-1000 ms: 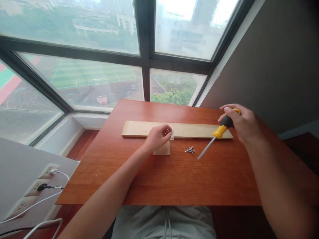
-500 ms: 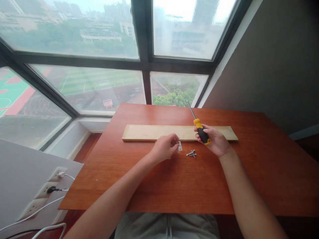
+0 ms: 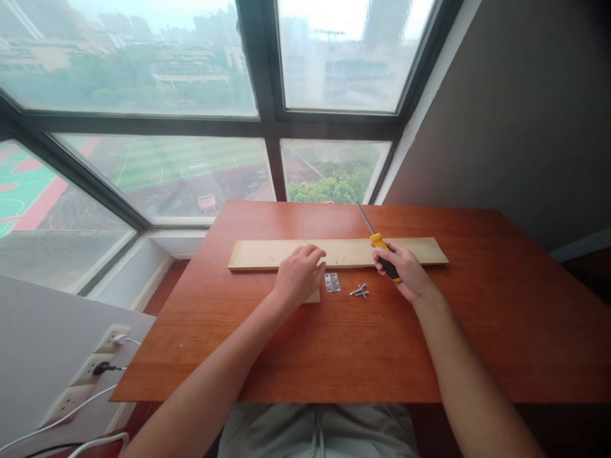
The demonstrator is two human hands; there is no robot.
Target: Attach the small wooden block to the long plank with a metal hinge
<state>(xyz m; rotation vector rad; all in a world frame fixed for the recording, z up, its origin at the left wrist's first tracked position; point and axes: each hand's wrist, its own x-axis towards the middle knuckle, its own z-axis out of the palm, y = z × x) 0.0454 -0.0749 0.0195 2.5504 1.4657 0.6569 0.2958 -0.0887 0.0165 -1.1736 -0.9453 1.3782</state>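
Note:
My right hand (image 3: pixel 401 270) is wrapped round a screwdriver (image 3: pixel 386 257) with a yellow and black handle; its metal shaft points up and away to the left. Beside the long board, my left hand (image 3: pixel 300 273) hovers with fingers bent and slightly apart, and I see nothing held in it. Below that hand a small wooden piece (image 3: pixel 312 298) shows only in part. A silver hinge (image 3: pixel 333 282) lies spread flat on the table just right of my left fingers. Between the two hands, several screws (image 3: pixel 359 291) rest in a small pile.
A long pale wooden board (image 3: pixel 258 253) lies across the reddish-brown table (image 3: pixel 324 356) behind the hands. Large windows (image 3: pixel 191 159) rise past the far edge. Wall sockets (image 3: pixel 90 369) with plugged cables are at lower left.
My left hand has let go of the hinge, which now lies on the table, and has moved a little left. Part of the small wooden piece has come into view. The screwdriver stays in my right hand.

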